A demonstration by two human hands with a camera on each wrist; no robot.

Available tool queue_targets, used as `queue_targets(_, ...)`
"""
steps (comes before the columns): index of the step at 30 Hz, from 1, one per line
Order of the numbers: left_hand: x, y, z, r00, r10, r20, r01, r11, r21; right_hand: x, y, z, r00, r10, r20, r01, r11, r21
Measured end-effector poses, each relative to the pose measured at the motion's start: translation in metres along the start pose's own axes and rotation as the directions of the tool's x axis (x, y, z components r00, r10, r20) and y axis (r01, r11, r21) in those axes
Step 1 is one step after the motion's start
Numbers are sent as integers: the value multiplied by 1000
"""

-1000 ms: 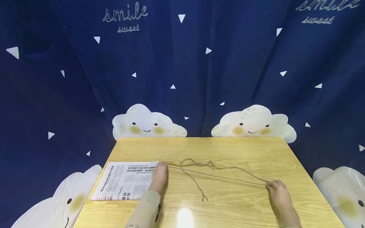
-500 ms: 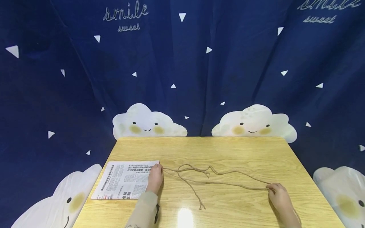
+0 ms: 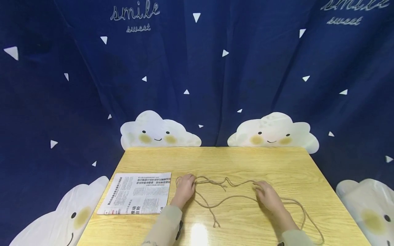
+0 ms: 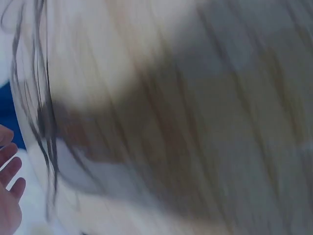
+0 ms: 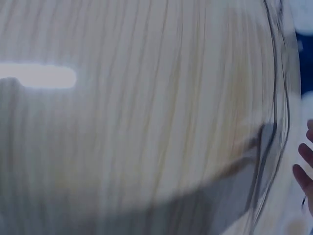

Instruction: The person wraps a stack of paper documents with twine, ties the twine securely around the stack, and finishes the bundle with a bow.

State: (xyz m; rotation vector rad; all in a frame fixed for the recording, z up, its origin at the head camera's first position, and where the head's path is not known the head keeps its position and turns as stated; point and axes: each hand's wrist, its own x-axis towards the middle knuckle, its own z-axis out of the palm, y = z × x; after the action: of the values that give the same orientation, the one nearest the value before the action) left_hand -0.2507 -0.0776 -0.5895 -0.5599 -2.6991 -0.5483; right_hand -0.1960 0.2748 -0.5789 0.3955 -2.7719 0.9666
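A thin brown cord (image 3: pixel 236 196) lies in loose curves across the wooden table, with a small tangle near the middle and a frayed end toward the front. My left hand (image 3: pixel 184 188) is over the cord's left loop, fingers loosely bent. In the left wrist view its fingers (image 4: pixel 11 171) are apart with nothing between them, beside the cord strands (image 4: pixel 36 88). My right hand (image 3: pixel 268 195) hovers over the cord's right part, fingers relaxed. The right wrist view shows these fingers (image 5: pixel 305 154) spread and free of the cord (image 5: pixel 275 88).
A folded newspaper (image 3: pixel 138 194) lies on the table's left side, left of my left hand. The wooden table (image 3: pixel 246 160) ends at a dark blue curtain (image 3: pixel 172 61) with clouds and triangles. Slack cord trails toward the front right, beyond my right forearm.
My right hand has released the cord at the right and moved left toward the middle. My left hand has let go too, shifting right, off the newspaper's edge. The cord lies slacker.
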Motion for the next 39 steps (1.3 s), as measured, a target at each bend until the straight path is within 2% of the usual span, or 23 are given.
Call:
queue_targets(2, 1, 11, 5, 998, 26, 50, -26, 1000, 14, 9, -9, 15, 997, -37, 65, 38, 999, -3)
queue_targets(5, 0, 24, 12, 992, 62, 113, -67, 997, 34, 21, -21, 34, 988, -41, 148, 45, 999, -18)
queue_targets(9, -3, 34, 22, 991, 96, 90, -104, 991, 82, 29, -29, 54, 984, -20, 175, 31, 998, -62)
queue_targets(12, -4, 39, 28, 995, 92, 47, -96, 990, 100, 30, -29, 64, 990, -26, 137, 40, 994, -105)
queue_targets(15, -6, 38, 29, 997, 73, 39, -76, 993, 91, 28, -25, 67, 996, -20, 93, 32, 991, -129)
queue_targets(17, -6, 36, 26, 997, 58, 42, -61, 995, 77, 26, -21, 66, 997, 9, 73, 0, 992, -128)
queue_targets(19, -6, 31, 21, 999, 34, 41, -36, 998, 58, 25, -16, 60, 996, 70, 53, -64, 992, -112)
queue_targets(23, -2, 17, 8, 998, -52, 33, 52, 999, 4, 24, -3, 42, 975, 224, 0, -224, 974, -38)
queue_targets(27, 6, 1, -3, 992, -123, 2, 123, 992, -29, 24, 9, 19, 935, 328, -133, -324, 945, 48)
queue_targets(29, 11, -6, -8, 990, -138, -25, 137, 990, -34, 23, 14, 8, 899, 384, -212, -371, 923, 98)
queue_targets(30, 14, -10, -10, 989, -145, -36, 143, 989, -34, 23, 16, 2, 873, 415, -255, -395, 910, 127)
queue_targets(32, 17, -15, -15, 986, -158, -54, 155, 987, -47, 22, 20, -9, 804, 508, -310, -467, 861, 201)
queue_targets(34, 20, -19, -19, 982, -177, -67, 173, 983, -59, 20, 24, -19, 707, 612, -354, -525, 790, 316)
queue_targets(35, 20, -21, -20, 980, -183, -73, 178, 982, -66, 19, 26, -23, 649, 662, -375, -540, 748, 386)
queue_targets(37, 20, -23, -21, 978, -195, -76, 189, 979, -76, 17, 31, -31, 526, 762, -378, -541, 643, 543)
queue_targets(39, 19, -23, -20, 977, -201, -70, 195, 978, -76, 14, 37, -37, 414, 838, -356, -497, 536, 683)
